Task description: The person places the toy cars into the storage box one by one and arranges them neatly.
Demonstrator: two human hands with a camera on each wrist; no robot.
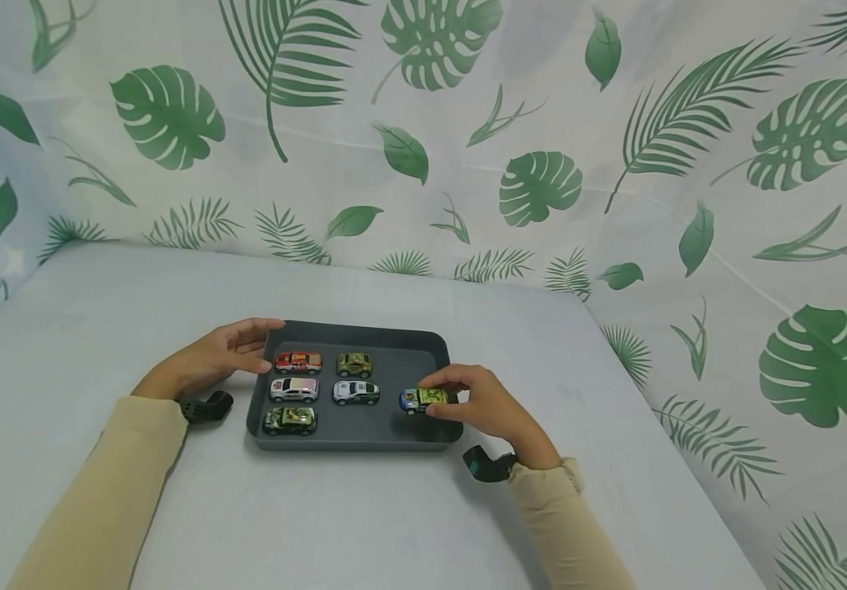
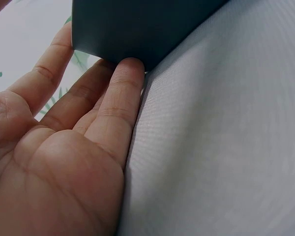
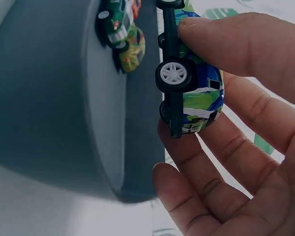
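Note:
A grey tray holds several toy cars. My right hand pinches a blue, green and yellow toy car between thumb and fingers, just above the tray's right part. The right wrist view shows this toy car from its wheel side, raised off the tray floor. My left hand rests its fairly straight fingers against the tray's left wall and far left corner. In the left wrist view, fingertips touch the tray's dark outer side.
At the tray's left stand a red car, a white-and-pink car and a green camouflage car. Mid-tray are an olive car and a white-and-green car. A white cloth lies under the tray; a leaf-print curtain hangs behind.

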